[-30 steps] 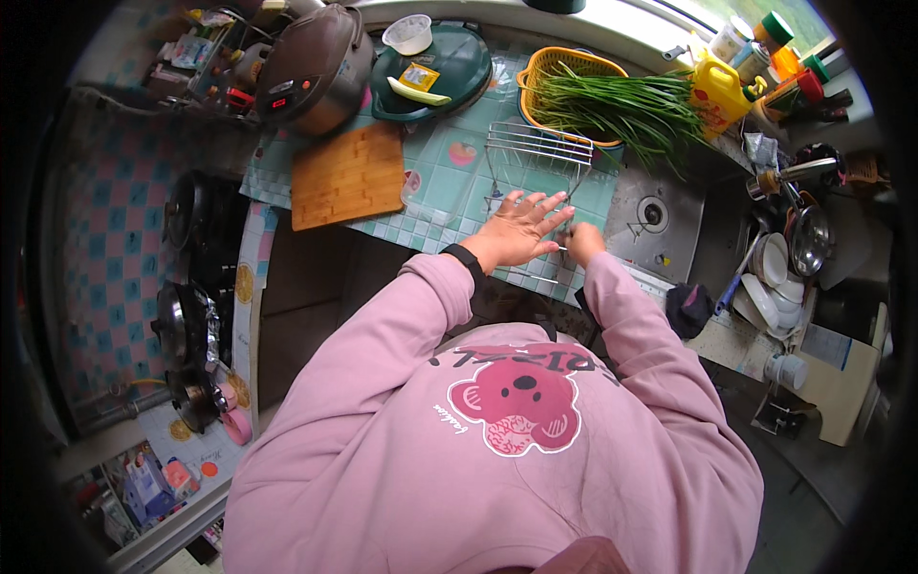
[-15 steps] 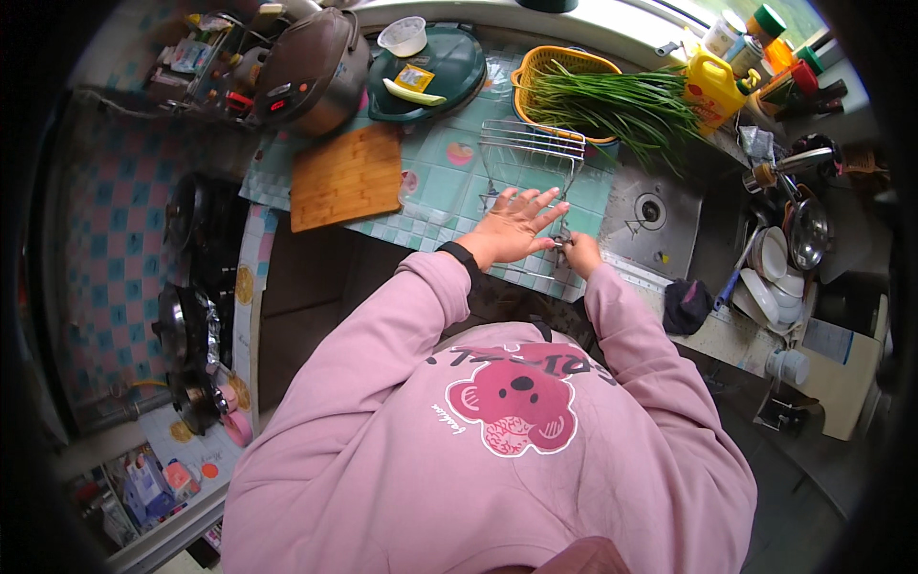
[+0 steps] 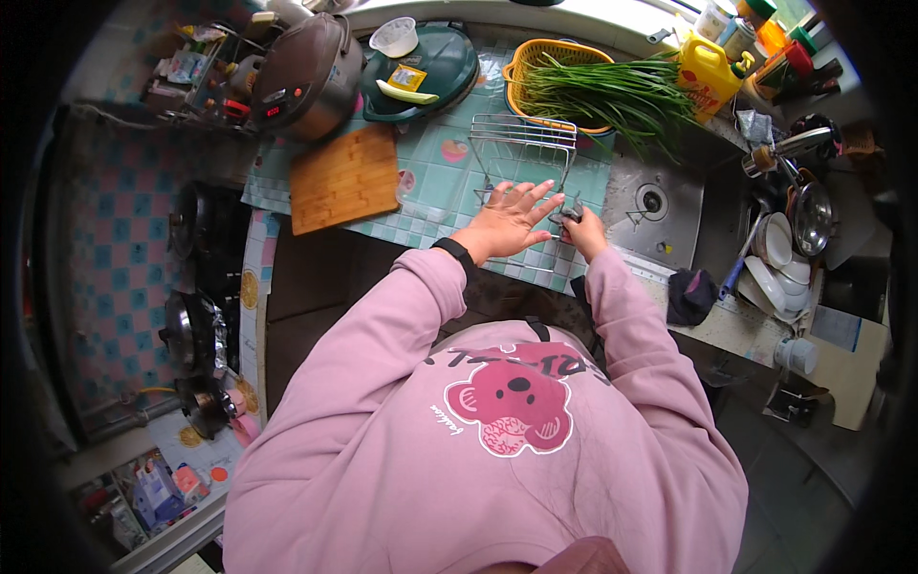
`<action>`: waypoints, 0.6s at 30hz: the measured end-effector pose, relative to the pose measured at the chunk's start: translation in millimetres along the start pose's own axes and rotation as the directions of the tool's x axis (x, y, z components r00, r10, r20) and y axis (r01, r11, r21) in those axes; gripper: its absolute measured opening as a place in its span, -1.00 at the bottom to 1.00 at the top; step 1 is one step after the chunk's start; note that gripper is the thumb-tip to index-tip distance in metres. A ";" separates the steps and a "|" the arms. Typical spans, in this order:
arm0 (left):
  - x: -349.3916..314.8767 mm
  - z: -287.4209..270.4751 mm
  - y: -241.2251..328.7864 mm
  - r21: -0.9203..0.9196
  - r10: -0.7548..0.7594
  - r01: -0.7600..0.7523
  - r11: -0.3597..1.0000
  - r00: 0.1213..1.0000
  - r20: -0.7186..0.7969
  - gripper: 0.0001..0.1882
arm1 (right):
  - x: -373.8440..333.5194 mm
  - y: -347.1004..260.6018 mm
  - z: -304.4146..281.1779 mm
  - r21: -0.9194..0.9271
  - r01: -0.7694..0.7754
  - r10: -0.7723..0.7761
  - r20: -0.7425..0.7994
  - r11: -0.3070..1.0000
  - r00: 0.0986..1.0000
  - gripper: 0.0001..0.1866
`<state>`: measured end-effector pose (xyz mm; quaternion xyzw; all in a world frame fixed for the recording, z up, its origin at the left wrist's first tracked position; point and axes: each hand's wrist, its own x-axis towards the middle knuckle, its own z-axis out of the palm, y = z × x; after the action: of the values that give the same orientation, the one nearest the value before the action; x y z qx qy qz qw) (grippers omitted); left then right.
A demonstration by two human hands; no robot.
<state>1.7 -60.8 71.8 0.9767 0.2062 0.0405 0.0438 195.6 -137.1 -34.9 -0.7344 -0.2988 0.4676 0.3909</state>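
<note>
A silver wire rack (image 3: 523,125) stands on the teal-patterned tablecloth in front of me. Over its near part, my left hand (image 3: 504,226) is spread palm down with the fingers stretched out; it holds nothing, and whether it touches the wires I cannot tell. Just right of it, my right hand (image 3: 586,234) is closed, thumb and fingers pinching a small dark metal piece (image 3: 573,210) that sticks up beside the rack's right side. The fingers hide most of that piece, so its kind and whether it is joined to the rack do not show.
Beyond the rack sits a yellow basket (image 3: 512,77) heaped with long green stalks (image 3: 602,91). To the left lie a wooden cutting board (image 3: 344,180), a dark green lid (image 3: 449,72) and a rice cooker (image 3: 308,77). On the right are a steel sink (image 3: 660,230) and stacked dishes (image 3: 776,277).
My right hand has shifted slightly away from me, and the metal piece in it now points upward. The left hand stays spread over the rack. The whole view has moved a little.
</note>
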 end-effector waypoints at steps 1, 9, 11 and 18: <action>0.1 -0.3 0.0 0.008 -0.003 0.003 1.000 1.000 0.016 -0.25 | 1.3 0.1 4.8 -0.010 -0.008 0.008 -0.012 1.000 1.000 -0.85; 1.0 -2.1 0.6 0.009 -0.003 0.003 1.000 1.000 0.030 -0.25 | -18.9 22.4 -5.4 0.031 -0.266 0.244 0.316 0.963 0.917 -0.96; 0.6 -2.2 0.6 0.007 -0.005 0.005 1.000 0.999 0.032 -0.25 | -10.7 22.1 -2.7 -0.023 -0.173 0.174 0.225 0.985 0.959 -0.93; 0.4 -3.7 0.5 0.016 -0.002 0.002 1.000 1.000 0.031 -0.24 | 21.4 18.8 7.8 0.053 -0.079 0.080 -0.001 0.995 0.997 -0.89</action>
<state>2.0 -60.8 75.5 0.9773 0.2068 0.0235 0.0393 197.9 -127.3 -62.6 -0.7357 -0.2562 0.4895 0.3918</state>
